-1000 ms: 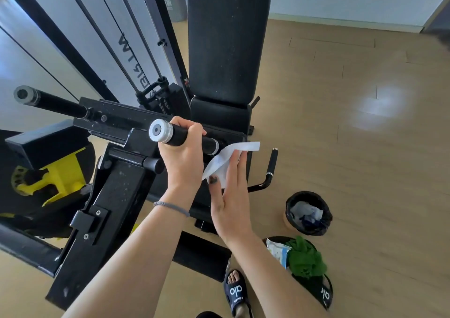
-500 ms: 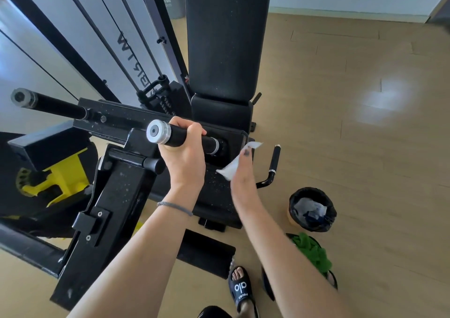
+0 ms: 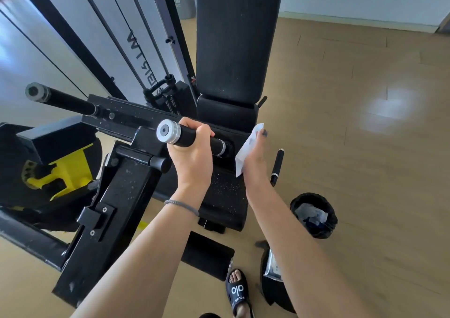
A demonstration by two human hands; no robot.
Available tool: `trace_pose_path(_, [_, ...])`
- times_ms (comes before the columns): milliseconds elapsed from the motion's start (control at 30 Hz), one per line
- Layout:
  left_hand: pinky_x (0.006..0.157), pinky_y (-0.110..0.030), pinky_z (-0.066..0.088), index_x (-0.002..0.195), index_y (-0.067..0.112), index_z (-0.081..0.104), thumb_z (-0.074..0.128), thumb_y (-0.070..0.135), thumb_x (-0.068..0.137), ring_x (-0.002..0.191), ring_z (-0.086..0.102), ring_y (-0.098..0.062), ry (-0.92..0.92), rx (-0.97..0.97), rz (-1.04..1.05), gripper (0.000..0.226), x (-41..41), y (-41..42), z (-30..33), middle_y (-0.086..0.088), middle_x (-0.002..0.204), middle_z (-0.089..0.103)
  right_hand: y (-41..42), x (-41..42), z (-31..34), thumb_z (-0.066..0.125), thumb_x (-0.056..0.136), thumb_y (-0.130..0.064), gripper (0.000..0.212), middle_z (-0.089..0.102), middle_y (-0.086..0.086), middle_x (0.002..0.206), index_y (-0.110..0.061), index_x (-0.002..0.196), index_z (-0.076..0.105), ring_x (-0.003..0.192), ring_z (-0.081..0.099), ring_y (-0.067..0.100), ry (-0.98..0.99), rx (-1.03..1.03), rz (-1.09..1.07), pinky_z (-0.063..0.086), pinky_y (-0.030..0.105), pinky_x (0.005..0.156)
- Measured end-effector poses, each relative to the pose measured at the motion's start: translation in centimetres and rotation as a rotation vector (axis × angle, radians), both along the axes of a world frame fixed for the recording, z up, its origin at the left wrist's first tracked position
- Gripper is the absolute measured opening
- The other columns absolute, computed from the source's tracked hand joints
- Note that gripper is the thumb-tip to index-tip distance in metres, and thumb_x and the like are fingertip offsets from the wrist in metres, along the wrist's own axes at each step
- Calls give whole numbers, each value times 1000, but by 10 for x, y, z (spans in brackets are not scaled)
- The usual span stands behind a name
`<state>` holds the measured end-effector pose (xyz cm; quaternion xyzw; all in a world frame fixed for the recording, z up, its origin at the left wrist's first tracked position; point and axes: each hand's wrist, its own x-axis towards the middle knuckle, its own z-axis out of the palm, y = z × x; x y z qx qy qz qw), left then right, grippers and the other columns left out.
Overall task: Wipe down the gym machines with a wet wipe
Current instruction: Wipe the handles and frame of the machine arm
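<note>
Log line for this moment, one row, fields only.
left hand: grips near handle | right hand: holds wet wipe beside seat | bin: on floor, right

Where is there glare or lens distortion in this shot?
Head view: a bright glare patch sits on the floor at right; wide-angle distortion bows the frame bars at left. The left hand and the wipe in the right hand look sharp.
</note>
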<state>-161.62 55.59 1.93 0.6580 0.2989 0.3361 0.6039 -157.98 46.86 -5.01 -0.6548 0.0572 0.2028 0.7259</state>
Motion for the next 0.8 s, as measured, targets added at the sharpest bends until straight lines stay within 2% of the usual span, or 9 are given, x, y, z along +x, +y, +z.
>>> trace_pose_path(67, [61, -9, 45, 77, -8, 56, 58, -5, 83, 61, 53, 1, 2, -5, -6, 7, 0, 0, 0, 12, 60, 55, 4, -13, -2, 18, 86, -86, 93, 10, -14, 168, -34, 162, 6, 153, 11, 5, 6, -33, 16, 8, 36, 126])
trace_pose_path(133, [60, -9, 45, 78, -8, 56, 58, -4, 84, 61, 53, 1, 10, -6, -15, 7, 0, 0, 1, 12, 60, 55, 3, -43, -11, 17, 83, -89, 93, 12, -23, 164, -40, 160, -1, 150, 13, -1, -201, -137, 112, 17, 38, 125])
trace_pose_path(233, [58, -9, 45, 79, -10, 54, 57, -5, 84, 59, 51, 1, 19, -7, -37, 7, -2, 0, 3, 10, 61, 54, -2, -40, -17, 17, 90, -83, 91, 19, -7, 167, -29, 162, 2, 152, 21, 10, -378, -307, 121, 26, 41, 124])
trace_pose_path(367, [59, -10, 44, 82, -12, 55, 59, -5, 85, 59, 51, 1, 32, 7, -97, 9, -6, 6, 4, 3, 66, 55, -13, -21, -4, 13, 89, -83, 93, 17, -20, 163, -25, 163, 7, 147, 14, -6, -451, -375, 185, 14, 19, 117])
trace_pose_path(467, [61, -12, 46, 83, -11, 55, 63, 1, 87, 61, 54, -3, 42, 2, -144, 14, -9, 11, 3, 0, 68, 57, -25, -18, -5, 15, 94, -75, 79, 27, -38, 146, -30, 159, 23, 136, 23, -16, -516, -396, 233, 20, 17, 110])
trace_pose_path(567, [64, -20, 51, 81, 0, 56, 68, 14, 89, 64, 59, -13, 70, -3, -207, 20, -13, 16, 3, -9, 70, 61, -22, -14, 1, 13, 102, -62, 68, 35, -17, 155, -25, 150, 43, 148, 25, 3, -664, -481, 271, 24, 34, 122])
trace_pose_path(633, [68, -22, 51, 77, 12, 57, 71, 25, 89, 67, 60, -10, 97, 27, -231, 22, -17, 20, 4, 3, 70, 62, -17, -11, 6, 9, 105, -58, 69, 39, -9, 157, -21, 147, 49, 153, 22, 17, -770, -556, 341, 22, 47, 124])
trace_pose_path(700, [72, -22, 52, 81, 19, 58, 70, 41, 87, 73, 61, -6, 143, 118, -257, 26, -22, 26, 1, 12, 76, 64, -17, -6, 10, 1, 102, -63, 78, 31, -12, 163, -21, 155, 41, 156, 9, 11, -817, -646, 415, 12, 46, 127])
trace_pose_path(800, [78, -27, 52, 101, 20, 55, 60, 60, 82, 89, 63, -12, 244, 248, -301, 44, -40, 37, -11, 2, 95, 66, -28, -11, 12, -5, 97, -71, 84, 17, -18, 164, -24, 159, 28, 155, 2, 1, -832, -699, 479, 3, 40, 128])
